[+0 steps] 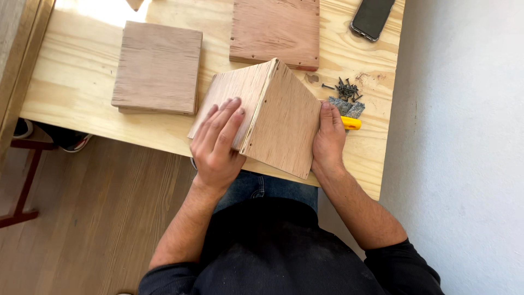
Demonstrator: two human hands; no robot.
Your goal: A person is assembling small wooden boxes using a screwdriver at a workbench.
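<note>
**Both hands on joined plywood panels at table edge**

Two plywood panels (273,117) meet at a corner, forming a ridge that points up; they sit at the near edge of the pine table (82,71), partly overhanging it. Left hand (218,145) lies flat on the left panel, fingers extended and pressed together, not curled. Right hand (329,139) braces the right panel's outer edge, fingers straight against it, thumb side hidden; can't tell if anything is pinched.

Around: yellow tool handle (351,123) just beside the right hand's fingertips, mostly hidden by the hand and panel. Grey sanding block (346,106) just behind it, touching a small pile of dark screws (346,88). Stack of square boards (158,68) to the left, apart from the panels. Another square board (275,33) behind the ridge, near it. Dark phone (372,17) at the far right table edge. Shoes (71,141) under the table, left; wood floor below.
</note>
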